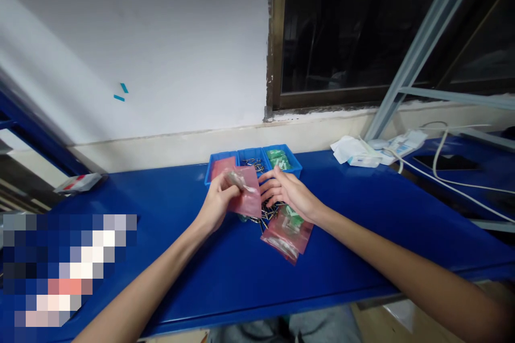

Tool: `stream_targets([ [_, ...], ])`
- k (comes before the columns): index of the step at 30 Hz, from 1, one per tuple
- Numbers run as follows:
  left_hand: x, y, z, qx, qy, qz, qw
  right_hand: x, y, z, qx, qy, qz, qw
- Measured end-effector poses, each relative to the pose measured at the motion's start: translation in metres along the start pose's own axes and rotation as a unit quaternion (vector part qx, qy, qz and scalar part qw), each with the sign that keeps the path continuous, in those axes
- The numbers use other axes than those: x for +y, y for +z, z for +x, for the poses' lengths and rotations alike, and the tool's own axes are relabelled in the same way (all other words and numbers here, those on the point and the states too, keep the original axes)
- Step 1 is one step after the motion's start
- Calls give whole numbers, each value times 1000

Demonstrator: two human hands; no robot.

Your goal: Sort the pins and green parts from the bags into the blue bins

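A pink plastic bag (250,201) is pinched in my left hand (219,198), raised above the blue table. My right hand (287,190) is beside the bag's right edge, fingers apart and pointing left, with nothing seen in it. Beneath the hands lies a loose pile of metal screw-like pieces (263,220), partly hidden. More pink bags (287,241) lie right of the pile, with a small green packet (295,218) among them. Behind the hands stand three blue bins: the left bin (207,171) holds pink bags, the middle one metal pieces (254,164), the right one green packets (277,159).
White tissue packs (358,153) and white cables (438,163) lie at the back right, near a dark flat object (446,162). A clear package (80,183) sits at the back left. Metal frame posts (422,45) rise at the right, and a wall stands behind the table (181,278).
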State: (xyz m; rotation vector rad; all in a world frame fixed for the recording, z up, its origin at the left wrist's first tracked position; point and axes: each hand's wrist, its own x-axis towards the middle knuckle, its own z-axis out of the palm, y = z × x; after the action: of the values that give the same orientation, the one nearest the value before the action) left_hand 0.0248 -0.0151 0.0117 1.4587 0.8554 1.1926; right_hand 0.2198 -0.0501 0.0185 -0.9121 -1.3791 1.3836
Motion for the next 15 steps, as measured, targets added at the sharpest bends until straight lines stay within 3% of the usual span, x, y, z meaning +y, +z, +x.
stream_targets([
  [4, 8, 3, -3, -88, -76, -18, 993, -2, 2, -6, 20, -141, -183, 973],
  [8, 9, 4, -5, -154, -98, -25, 983, -6, -1, -10, -39, -250, -312, 916],
  [11, 5, 5, -7, -176, -100, -17, 979, -7, -3, -9, -70, -291, -344, 890],
  [15, 5, 4, -5, -205, -73, 7, 976, -10, -2, -8, -45, -295, -336, 893],
])
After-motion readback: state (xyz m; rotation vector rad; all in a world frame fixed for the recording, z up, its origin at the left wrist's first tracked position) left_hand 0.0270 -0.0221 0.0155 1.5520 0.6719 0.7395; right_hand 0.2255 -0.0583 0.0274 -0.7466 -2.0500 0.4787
